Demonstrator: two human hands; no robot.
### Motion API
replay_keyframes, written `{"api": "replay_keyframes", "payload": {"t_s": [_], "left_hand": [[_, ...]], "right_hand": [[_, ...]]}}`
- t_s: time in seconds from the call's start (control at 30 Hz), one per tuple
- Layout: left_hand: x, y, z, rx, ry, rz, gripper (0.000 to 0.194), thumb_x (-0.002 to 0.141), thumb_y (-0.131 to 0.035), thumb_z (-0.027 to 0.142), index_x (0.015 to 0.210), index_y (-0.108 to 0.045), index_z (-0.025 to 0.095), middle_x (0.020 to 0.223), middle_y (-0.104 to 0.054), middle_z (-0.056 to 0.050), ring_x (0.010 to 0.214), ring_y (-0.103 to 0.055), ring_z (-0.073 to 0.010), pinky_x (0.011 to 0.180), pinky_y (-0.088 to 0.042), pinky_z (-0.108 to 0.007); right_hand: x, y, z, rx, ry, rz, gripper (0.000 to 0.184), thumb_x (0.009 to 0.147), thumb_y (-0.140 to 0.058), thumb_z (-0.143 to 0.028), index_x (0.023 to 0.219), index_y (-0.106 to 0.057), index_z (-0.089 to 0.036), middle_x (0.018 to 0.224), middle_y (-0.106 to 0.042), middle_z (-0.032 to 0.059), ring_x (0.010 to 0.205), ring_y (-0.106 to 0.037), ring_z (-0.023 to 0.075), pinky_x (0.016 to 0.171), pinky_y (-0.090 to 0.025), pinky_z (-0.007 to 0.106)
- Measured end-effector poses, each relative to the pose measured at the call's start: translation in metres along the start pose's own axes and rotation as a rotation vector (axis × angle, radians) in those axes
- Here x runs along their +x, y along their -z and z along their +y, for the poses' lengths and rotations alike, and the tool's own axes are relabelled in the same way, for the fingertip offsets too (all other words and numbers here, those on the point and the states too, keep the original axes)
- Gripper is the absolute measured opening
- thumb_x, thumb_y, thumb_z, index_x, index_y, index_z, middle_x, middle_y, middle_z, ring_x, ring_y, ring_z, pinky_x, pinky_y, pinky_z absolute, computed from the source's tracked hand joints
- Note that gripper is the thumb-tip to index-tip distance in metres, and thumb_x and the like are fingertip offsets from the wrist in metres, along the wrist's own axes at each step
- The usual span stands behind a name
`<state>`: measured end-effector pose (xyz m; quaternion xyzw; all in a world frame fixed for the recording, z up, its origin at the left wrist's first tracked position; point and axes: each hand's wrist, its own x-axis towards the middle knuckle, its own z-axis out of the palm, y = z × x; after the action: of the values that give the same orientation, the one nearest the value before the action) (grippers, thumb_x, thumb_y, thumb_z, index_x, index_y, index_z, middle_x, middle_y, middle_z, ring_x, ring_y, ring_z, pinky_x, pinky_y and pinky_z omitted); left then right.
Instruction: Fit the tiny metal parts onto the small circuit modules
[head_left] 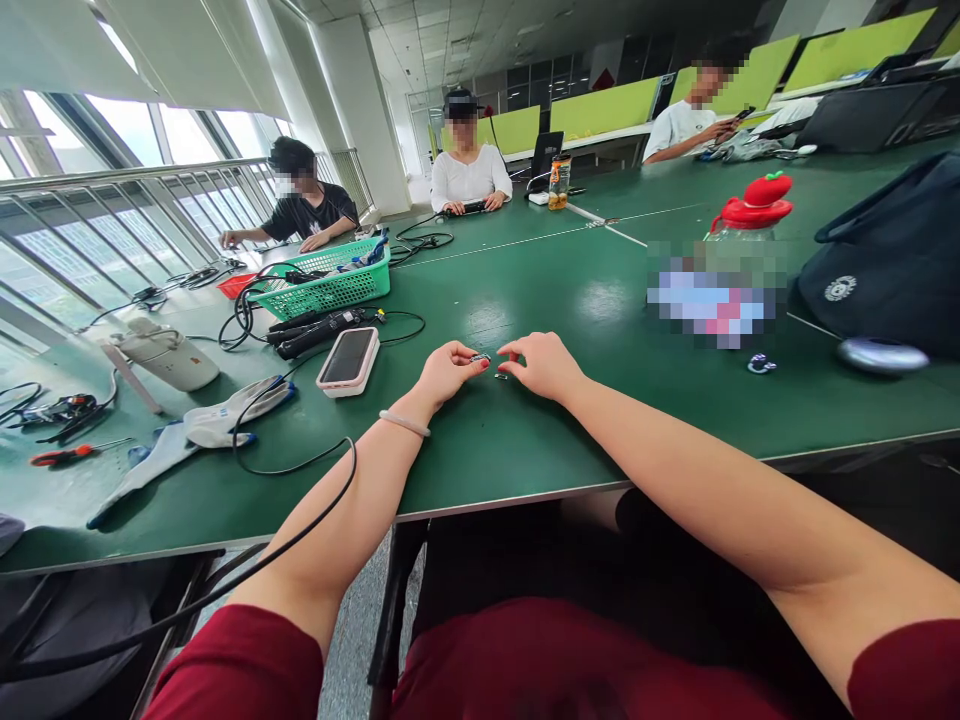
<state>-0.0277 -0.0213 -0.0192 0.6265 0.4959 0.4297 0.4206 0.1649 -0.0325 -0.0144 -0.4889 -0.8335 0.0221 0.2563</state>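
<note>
My left hand (448, 374) is closed in a pinch over the green table (540, 450). Between its thumb and fingertips sits a small dark and silvery part (480, 358), too small to name. Just to the right, my right hand (544, 366) has thumb and forefinger apart with nothing between them. Below its fingertips another tiny silvery piece (501, 376) lies on the table. A phone (349, 358) in a pale pink case rests left of my left hand.
Left are a green basket (326, 296) with cables, work gloves (199, 430), a screwdriver (75, 455) and a beige bottle (169, 355). A black cable crosses my left forearm. Right are a red-lidded jar (754, 210) and a dark bag (885, 260). Several people sit around the table.
</note>
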Motion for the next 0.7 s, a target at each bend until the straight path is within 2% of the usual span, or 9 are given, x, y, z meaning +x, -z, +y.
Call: {"api": "replay_keyframes", "payload": {"t_s": [0.1, 0.2, 0.3, 0.5, 0.7], "left_hand": [[0.0016, -0.0001, -0.0024, -0.008, 0.003, 0.01, 0.035, 0.057, -0.082, 0.032, 0.077, -0.058, 0.017, 0.068, -0.064, 0.0, 0.064, -0.057, -0.0116, 0.063, -0.042, -0.027], [0.0024, -0.0007, -0.0038, -0.006, 0.011, 0.017, 0.035, 0.058, -0.081, 0.029, 0.079, -0.057, 0.017, 0.071, -0.066, -0.001, 0.067, -0.059, -0.0124, 0.067, -0.044, -0.029], [0.0034, -0.0007, -0.0061, 0.01, 0.013, 0.01, 0.035, 0.057, -0.081, 0.027, 0.08, -0.057, 0.017, 0.071, -0.065, -0.001, 0.067, -0.06, -0.0128, 0.069, -0.045, -0.03], [0.0049, 0.0002, -0.0109, 0.078, 0.006, -0.038, 0.031, 0.058, -0.08, 0.024, 0.081, -0.06, 0.017, 0.071, -0.065, -0.001, 0.067, -0.061, -0.0133, 0.069, -0.046, -0.031], [0.0026, 0.0, -0.0088, 0.147, -0.01, -0.074, 0.034, 0.055, -0.082, 0.026, 0.083, -0.063, 0.017, 0.072, -0.067, -0.002, 0.071, -0.062, -0.0158, 0.07, -0.047, -0.031]], "right_hand": [[-0.0003, -0.0031, 0.0007, 0.0, -0.001, -0.107, 0.021, 0.082, -0.064, -0.038, 0.094, -0.07, -0.021, 0.087, -0.07, 0.0046, 0.087, -0.059, 0.0212, 0.075, -0.037, 0.033], [-0.0007, -0.0046, -0.0021, 0.001, 0.007, -0.127, 0.015, 0.084, -0.062, -0.033, 0.082, -0.069, -0.02, 0.085, -0.069, 0.0047, 0.082, -0.059, 0.0197, 0.072, -0.037, 0.032], [-0.0004, -0.0054, -0.0048, 0.015, 0.002, -0.138, 0.016, 0.085, -0.059, -0.029, 0.076, -0.067, -0.019, 0.083, -0.068, 0.0047, 0.08, -0.06, 0.0188, 0.07, -0.038, 0.031], [0.0014, -0.0077, -0.0024, 0.076, -0.068, -0.149, 0.016, 0.082, -0.061, -0.029, 0.071, -0.069, -0.021, 0.074, -0.07, 0.0011, 0.067, -0.06, 0.0152, 0.061, -0.039, 0.027], [0.0012, -0.0015, 0.0003, 0.105, -0.121, -0.15, 0.015, 0.081, -0.06, -0.027, 0.073, -0.072, -0.023, 0.075, -0.073, -0.0005, 0.071, -0.062, 0.0156, 0.067, -0.041, 0.029]]}}
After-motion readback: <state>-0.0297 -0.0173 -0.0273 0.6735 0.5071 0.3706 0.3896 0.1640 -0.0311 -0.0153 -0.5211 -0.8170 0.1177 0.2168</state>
